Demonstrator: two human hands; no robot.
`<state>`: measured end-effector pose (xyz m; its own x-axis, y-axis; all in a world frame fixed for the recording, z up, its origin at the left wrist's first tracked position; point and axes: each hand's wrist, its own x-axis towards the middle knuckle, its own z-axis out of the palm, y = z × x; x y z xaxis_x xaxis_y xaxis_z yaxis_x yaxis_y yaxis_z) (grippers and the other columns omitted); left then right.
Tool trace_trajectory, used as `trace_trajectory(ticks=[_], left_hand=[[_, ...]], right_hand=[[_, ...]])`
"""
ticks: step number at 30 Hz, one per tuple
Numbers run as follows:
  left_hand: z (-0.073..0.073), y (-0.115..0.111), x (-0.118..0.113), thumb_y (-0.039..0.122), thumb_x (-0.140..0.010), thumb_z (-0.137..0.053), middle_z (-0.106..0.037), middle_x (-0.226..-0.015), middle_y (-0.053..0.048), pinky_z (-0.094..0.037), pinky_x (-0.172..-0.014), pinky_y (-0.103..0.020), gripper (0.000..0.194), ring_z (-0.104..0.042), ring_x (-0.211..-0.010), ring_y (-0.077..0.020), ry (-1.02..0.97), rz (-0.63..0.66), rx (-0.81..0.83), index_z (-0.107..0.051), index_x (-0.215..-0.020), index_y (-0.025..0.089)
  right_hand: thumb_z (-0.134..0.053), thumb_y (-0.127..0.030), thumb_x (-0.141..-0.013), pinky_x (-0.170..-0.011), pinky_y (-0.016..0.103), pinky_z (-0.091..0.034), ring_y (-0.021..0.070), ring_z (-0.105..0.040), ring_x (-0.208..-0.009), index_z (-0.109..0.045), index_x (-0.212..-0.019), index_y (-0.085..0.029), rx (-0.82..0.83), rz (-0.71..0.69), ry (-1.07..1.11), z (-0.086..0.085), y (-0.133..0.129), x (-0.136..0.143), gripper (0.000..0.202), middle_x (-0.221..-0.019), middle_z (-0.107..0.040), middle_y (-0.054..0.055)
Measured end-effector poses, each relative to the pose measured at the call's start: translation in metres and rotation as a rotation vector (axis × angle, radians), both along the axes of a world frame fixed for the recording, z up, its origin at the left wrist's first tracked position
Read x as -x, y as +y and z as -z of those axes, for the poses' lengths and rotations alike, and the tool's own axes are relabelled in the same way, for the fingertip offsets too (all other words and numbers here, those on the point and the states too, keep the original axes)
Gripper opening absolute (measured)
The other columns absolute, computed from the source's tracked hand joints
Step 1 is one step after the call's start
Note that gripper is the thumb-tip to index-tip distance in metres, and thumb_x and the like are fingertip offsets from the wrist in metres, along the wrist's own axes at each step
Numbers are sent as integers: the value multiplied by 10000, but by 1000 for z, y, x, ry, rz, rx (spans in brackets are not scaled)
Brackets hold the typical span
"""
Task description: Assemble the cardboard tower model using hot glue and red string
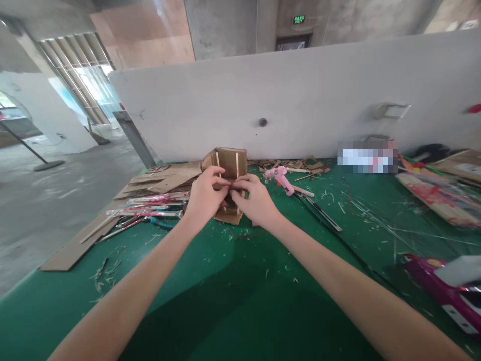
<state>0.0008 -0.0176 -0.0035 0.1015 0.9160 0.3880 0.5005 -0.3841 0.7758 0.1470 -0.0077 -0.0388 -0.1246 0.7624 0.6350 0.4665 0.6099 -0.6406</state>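
A small cardboard structure (227,158) with thin wooden sticks (237,165) set in it stands on the green table, in front of my body. My left hand (203,196) and my right hand (256,199) meet before its open side, thumbs and fingertips pinched close together. Whatever lies between the fingertips is too small and too covered to make out. Part of the structure's inside is hidden behind my fingers. A thin red wire (246,235) curves on the table just below it. To the right of my right hand lies a pink hot glue gun (281,180).
Flat cardboard pieces (165,178) and plastic-wrapped sticks (150,210) lie to the left. Cardboard scraps (311,165) sit along the white partition (233,105). A utility knife (325,214) and black cord (347,245) lie right, with a purple object (432,281) at the right edge.
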Motion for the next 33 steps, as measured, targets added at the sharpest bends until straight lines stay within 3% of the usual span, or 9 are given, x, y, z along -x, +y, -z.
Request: trace_trajectory(ticks=[7,16,33], left_hand=[[2,-2,-2,157,-808,-628,-768,-935,-63,-527,-536,-244,431,-636,-442,-123,56,-4,10,-573,-1235,161],[0,1,0,199,-818,-621,-760,-1002,-90,-522,-546,-253,569,-643,-440,-132,39,25,107,-478,-1363,120],[-4,2,4,224,-787,-651,-758,-944,-100,-496,-475,-251,463,-597,-404,-115,43,38,134,-572,-1228,107]], right_hand=[[-593,-124,-826,-820,393,-512,204,-633,-868,-702,-734,-195,30,55,99,4,3,-1,159,-854,-679,64],[-588,-58,-753,-761,357,-501,194,-610,-804,-653,-677,-179,-12,120,79,6,5,5,158,-816,-634,61],[-536,-31,-785,-784,352,-497,197,-602,-813,-618,-664,-174,-123,83,23,6,4,6,204,-840,-628,74]])
